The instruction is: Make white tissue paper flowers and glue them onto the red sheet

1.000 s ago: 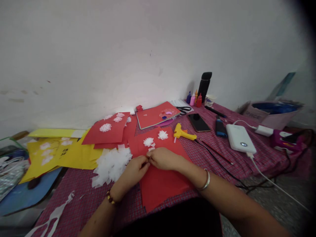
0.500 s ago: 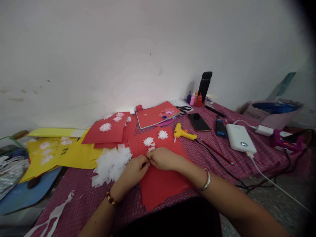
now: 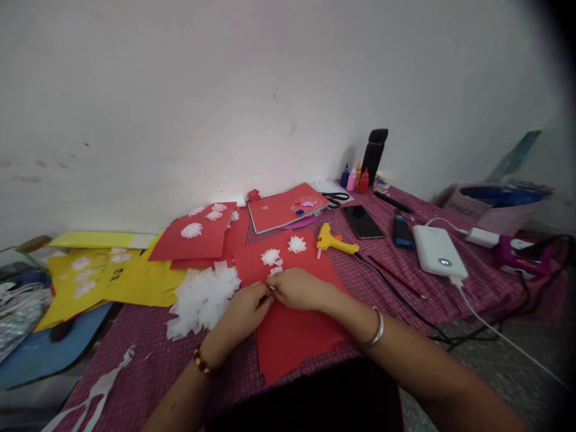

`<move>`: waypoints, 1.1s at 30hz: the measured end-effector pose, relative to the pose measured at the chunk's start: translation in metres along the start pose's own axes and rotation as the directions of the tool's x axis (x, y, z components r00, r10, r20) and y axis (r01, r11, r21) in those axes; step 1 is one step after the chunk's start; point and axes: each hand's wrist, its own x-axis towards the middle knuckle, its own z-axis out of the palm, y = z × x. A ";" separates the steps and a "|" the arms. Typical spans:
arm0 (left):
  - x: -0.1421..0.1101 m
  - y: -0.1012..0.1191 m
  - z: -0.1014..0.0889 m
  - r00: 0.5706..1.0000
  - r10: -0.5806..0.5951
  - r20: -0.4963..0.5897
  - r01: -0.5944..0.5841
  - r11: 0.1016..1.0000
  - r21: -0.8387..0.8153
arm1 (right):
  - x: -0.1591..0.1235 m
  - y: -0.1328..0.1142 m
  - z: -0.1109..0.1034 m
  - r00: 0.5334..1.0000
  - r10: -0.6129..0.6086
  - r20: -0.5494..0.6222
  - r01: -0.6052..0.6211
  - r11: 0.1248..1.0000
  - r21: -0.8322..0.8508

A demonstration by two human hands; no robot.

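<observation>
Over the red paper sheet [image 3: 301, 345] my left hand [image 3: 247, 307] and my right hand [image 3: 297, 289] meet, fingertips together. Both are closed in a pinch; what lies between the fingers is too small and hidden to name. Just beyond my right hand, small white paper bits [image 3: 275, 270] rest on the sheet. Two white paper flowers, one on the left [image 3: 270, 257] and one on the right [image 3: 296, 244], sit on its far part. A heap of white paper pieces [image 3: 204, 300] lies left of the sheet, close to my left hand.
Right of the sheet are a yellow glue gun [image 3: 335, 241] with a black cord, a phone [image 3: 362, 221], a pencil [image 3: 396, 276] and a white power bank [image 3: 439, 251]. Flower-decorated red sheets [image 3: 211, 240] and yellow paper [image 3: 139, 279] lie left. Scissors [image 3: 335, 198] and paint bottles [image 3: 352, 180] stand behind.
Almost nothing differs. Both hands stay pinched together in the same place over the red sheet, and the view has shifted very slightly.
</observation>
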 end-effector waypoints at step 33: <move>-0.001 0.003 -0.002 1.000 0.012 0.005 -0.012 1.000 0.016 | -0.001 0.000 0.001 1.000 -0.009 0.005 0.009 1.000 -0.014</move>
